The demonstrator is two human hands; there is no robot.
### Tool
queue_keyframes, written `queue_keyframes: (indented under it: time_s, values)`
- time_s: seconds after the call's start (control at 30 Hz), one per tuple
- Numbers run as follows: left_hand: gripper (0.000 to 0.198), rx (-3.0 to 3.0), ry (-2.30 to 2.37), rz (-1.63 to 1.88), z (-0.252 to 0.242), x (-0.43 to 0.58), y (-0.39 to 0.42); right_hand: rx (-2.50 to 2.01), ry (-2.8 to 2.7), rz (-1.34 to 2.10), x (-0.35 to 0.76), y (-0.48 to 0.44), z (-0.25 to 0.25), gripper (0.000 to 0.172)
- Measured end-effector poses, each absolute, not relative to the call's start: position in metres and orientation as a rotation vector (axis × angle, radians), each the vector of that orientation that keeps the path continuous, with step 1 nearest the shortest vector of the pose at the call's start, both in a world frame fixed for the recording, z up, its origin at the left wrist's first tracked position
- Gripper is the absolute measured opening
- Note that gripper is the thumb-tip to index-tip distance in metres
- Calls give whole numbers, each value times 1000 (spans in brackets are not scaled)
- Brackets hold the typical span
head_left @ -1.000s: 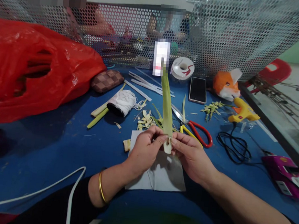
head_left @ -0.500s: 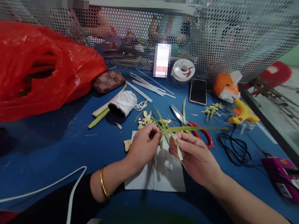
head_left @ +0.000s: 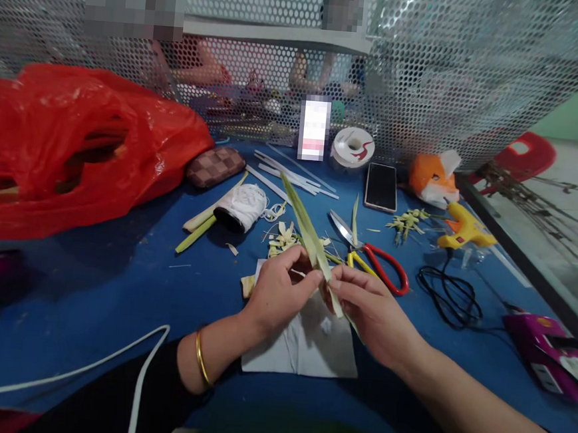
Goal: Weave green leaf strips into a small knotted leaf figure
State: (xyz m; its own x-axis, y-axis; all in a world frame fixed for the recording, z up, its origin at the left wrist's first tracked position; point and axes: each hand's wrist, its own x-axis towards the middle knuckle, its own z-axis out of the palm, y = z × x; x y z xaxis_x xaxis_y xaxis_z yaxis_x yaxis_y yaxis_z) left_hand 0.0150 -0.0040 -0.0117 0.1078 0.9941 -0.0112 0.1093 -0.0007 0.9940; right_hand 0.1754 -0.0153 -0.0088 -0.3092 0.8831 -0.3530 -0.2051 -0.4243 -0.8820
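Observation:
Between my two hands is a pale green leaf strip point(head_left: 304, 223), its long tip slanting up and to the left. My left hand point(head_left: 283, 291) is closed, thumb and fingers pinching the strip. My right hand point(head_left: 372, 308) is closed on the lower part of the same strip, and its short end sticks out below the fingertips. Below them lies a white paper sheet point(head_left: 302, 358). Leaf scraps point(head_left: 282, 237) are heaped just beyond my left hand. Scissors point(head_left: 385, 271) with red and yellow handles lie partly spread beyond my right hand.
Farther back are a ball of white yarn point(head_left: 244, 206), a checkered pouch point(head_left: 216, 166), white strips point(head_left: 289, 176), a ribbon spool point(head_left: 353, 148) and a phone point(head_left: 381, 187). A yellow glue gun point(head_left: 465, 228) with a black cord lies right. A red plastic bag point(head_left: 159, 146) fills the left.
The long leaf strip has swung from pointing right to pointing up and left. My hands have drawn closer together around it. The whole view has shifted slightly.

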Motion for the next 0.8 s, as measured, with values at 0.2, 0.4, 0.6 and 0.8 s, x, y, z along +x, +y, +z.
queue_keyframes:
  time_s: [0.2, 0.4, 0.6, 0.8]
  values:
    - [8, 1218, 1229, 1169, -17, 14, -2, -1148, -1090, 1791, 169, -16, -9, 22]
    - [9, 1220, 1324, 1114, -19, 12, 1, -1037, -1129, 1815, 172, -19, -3, 22]
    - [5, 1108, 1366, 1082, -24, 11, 7, -835, -1161, 1896, 182, -29, -1, 29]
    - [9, 1074, 1415, 1065, -32, 10, 8, -603, -1128, 1948, 189, -36, 9, 19]
